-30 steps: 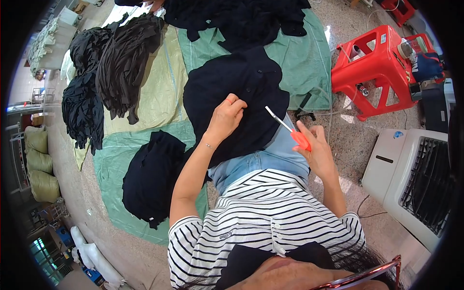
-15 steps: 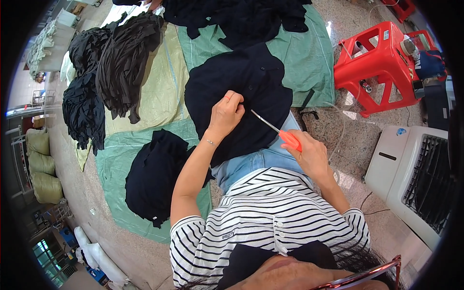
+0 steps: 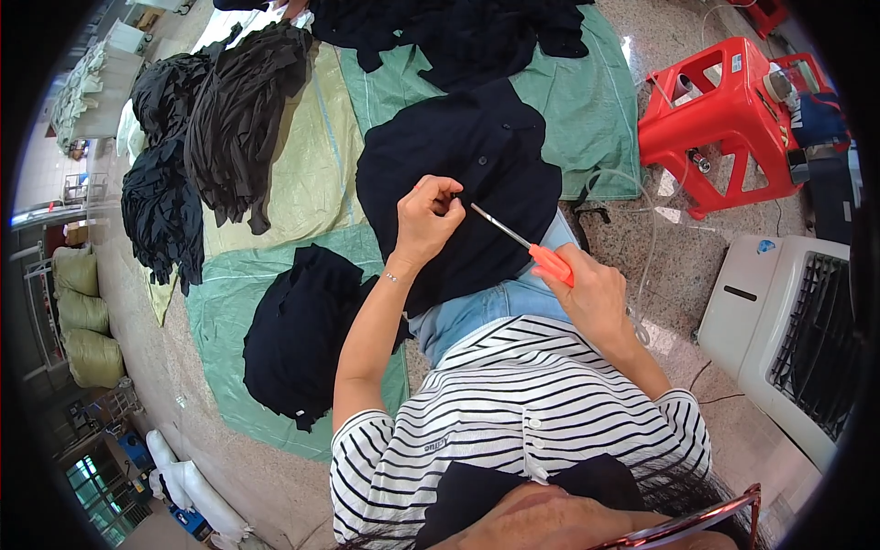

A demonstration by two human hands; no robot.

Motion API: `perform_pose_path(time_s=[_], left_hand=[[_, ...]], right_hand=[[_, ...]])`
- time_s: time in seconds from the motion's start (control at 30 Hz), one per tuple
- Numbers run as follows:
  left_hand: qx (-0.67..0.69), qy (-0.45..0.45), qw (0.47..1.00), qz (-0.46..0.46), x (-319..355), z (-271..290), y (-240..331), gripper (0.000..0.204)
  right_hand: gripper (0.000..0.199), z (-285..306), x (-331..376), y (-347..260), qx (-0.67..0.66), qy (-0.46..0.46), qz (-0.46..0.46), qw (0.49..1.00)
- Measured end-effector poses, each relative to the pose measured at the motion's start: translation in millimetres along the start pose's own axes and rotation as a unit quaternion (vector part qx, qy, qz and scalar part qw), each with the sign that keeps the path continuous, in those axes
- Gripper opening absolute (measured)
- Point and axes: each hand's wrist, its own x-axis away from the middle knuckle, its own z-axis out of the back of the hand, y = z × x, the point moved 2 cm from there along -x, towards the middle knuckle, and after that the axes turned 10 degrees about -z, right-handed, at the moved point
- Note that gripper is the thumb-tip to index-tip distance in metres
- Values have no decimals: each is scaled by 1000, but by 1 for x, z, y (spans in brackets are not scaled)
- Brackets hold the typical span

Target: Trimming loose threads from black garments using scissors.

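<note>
A dark navy garment (image 3: 467,165) with small buttons lies over my lap and onto the tarp. My left hand (image 3: 426,220) pinches a bit of its fabric near the middle. My right hand (image 3: 587,293) grips orange-handled thread snips (image 3: 527,246). Their metal blades point up-left, and the tip sits right beside my left fingertips. I wear a black-and-white striped shirt and blue jeans.
A bundle of dark garments (image 3: 302,330) lies at my left on a green tarp (image 3: 220,312). Heaps of black clothing (image 3: 229,119) cover the far tarps. A red plastic stool (image 3: 715,119) stands to the right, with a white fan unit (image 3: 788,330) nearer me.
My right hand has swung the snips left, bringing the blade tip up to my left fingers. My left hand has shifted slightly right on the garment.
</note>
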Motion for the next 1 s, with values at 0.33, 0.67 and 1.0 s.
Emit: perform_pose_path(time_s=[0.33, 0.67, 1.0], left_hand=[[12, 10, 998, 58, 6, -3, -6, 15], [-51, -18, 989, -135, -47, -8, 17, 12], [-56, -106, 989, -88, -66, -25, -4, 18]], right_hand=[[39, -7, 2, 4, -7, 0, 10, 1000], [37, 3, -5, 21, -3, 70, -46, 997], [38, 0, -9, 20, -14, 92, -33, 995]])
